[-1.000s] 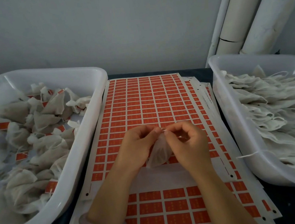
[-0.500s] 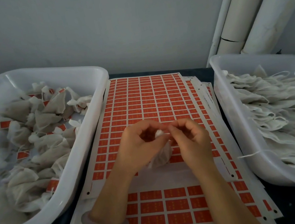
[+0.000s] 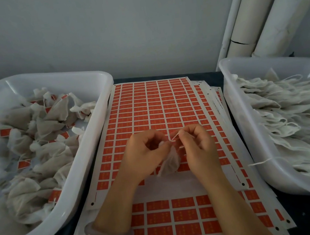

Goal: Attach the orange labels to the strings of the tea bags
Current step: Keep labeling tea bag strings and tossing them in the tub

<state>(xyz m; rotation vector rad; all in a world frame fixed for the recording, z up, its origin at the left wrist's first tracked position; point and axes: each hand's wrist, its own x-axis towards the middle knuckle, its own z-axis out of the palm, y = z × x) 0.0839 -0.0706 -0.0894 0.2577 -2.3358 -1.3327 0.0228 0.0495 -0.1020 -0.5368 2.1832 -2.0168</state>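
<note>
A white tea bag (image 3: pixel 170 163) hangs between my two hands above the stacked sheets of orange labels (image 3: pixel 155 109). My left hand (image 3: pixel 145 156) pinches the top of the bag with curled fingers. My right hand (image 3: pixel 196 147) pinches the bag's thin white string (image 3: pixel 174 136) between thumb and forefinger, just right of the left fingertips. Whether a label is on the string is hidden by my fingers.
A white tub (image 3: pixel 89 166) on the left holds tea bags with orange labels on them. A white tub (image 3: pixel 253 143) on the right holds a pile of unlabelled tea bags with loose strings. More label sheets (image 3: pixel 184 216) lie nearer me. White pipes (image 3: pixel 266 8) stand at the back right.
My hands have drawn slightly apart, and the right hand has pulled the string out to the upper right. The tea bag has dropped a little lower below the fingers.
</note>
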